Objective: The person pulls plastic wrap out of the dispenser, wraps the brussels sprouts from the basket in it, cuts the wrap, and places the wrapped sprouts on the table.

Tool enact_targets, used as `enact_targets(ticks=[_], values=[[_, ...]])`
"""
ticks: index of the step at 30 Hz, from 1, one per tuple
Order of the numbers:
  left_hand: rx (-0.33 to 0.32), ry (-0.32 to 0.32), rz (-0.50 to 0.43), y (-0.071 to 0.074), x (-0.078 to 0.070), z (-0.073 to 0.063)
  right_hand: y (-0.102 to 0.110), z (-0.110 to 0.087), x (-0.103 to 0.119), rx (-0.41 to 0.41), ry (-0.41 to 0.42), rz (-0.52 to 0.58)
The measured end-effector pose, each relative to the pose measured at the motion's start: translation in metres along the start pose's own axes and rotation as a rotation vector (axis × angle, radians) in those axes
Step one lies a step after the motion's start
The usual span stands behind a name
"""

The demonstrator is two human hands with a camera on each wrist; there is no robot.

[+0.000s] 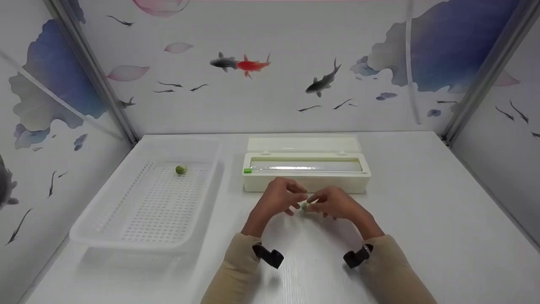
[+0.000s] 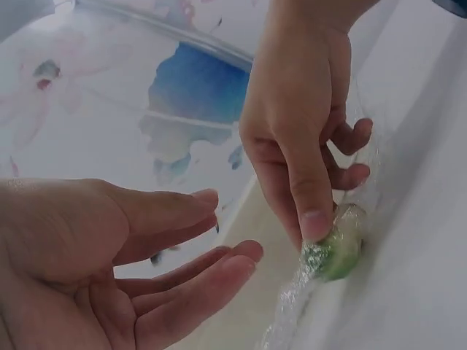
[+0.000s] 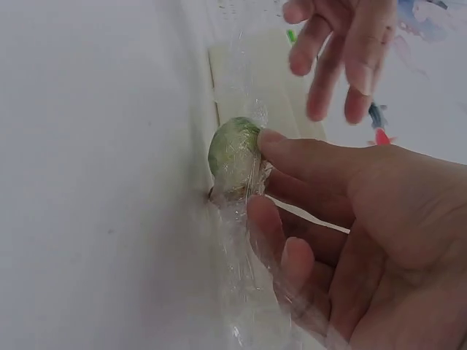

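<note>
A small green Brussels sprout (image 1: 304, 206), partly wrapped in clear cling film (image 3: 237, 251), is at the white table's surface just in front of the film dispenser. My right hand (image 1: 337, 204) pinches it between thumb and fingers, as the left wrist view shows. Loose film trails from both sides of the sprout (image 2: 341, 254). Close by on the left, my left hand (image 1: 280, 196) hovers with its fingers loosely bent and holds nothing. In the right wrist view a pale base shows at the lower end of the sprout (image 3: 235, 152).
Behind the hands stands a cream cling film dispenser (image 1: 306, 184), its lid (image 1: 303, 145) raised and a green slider (image 1: 247, 170) at its left end. A white perforated basket (image 1: 126, 244) at left holds another sprout (image 1: 180, 169). Printed panels enclose the table on three sides.
</note>
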State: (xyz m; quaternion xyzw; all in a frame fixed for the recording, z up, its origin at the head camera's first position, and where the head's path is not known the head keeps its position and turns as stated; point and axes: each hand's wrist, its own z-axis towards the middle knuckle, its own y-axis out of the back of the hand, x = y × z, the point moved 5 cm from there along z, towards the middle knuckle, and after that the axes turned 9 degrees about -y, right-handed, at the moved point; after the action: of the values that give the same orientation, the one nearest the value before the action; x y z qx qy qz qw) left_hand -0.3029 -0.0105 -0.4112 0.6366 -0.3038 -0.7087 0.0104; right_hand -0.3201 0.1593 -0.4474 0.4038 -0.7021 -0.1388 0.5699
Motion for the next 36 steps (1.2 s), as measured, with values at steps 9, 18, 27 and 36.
enact_targets(ticks=[9, 18, 27, 36], values=[[0.161, 0.103, 0.286, -0.030, 0.005, -0.032, -0.002, -0.012, -0.003, 0.042, -0.024, 0.086], [0.177, 0.100, -0.165, -0.026, 0.030, -0.029, -0.009, -0.030, -0.008, 0.015, -0.057, 0.196], [0.083, 0.106, -0.327, -0.028, 0.039, -0.023, -0.016, -0.040, -0.008, 0.053, -0.079, 0.224], [0.238, 0.108, -0.321, -0.035, 0.050, -0.023, -0.017, -0.045, -0.012, 0.186, 0.045, 0.166]])
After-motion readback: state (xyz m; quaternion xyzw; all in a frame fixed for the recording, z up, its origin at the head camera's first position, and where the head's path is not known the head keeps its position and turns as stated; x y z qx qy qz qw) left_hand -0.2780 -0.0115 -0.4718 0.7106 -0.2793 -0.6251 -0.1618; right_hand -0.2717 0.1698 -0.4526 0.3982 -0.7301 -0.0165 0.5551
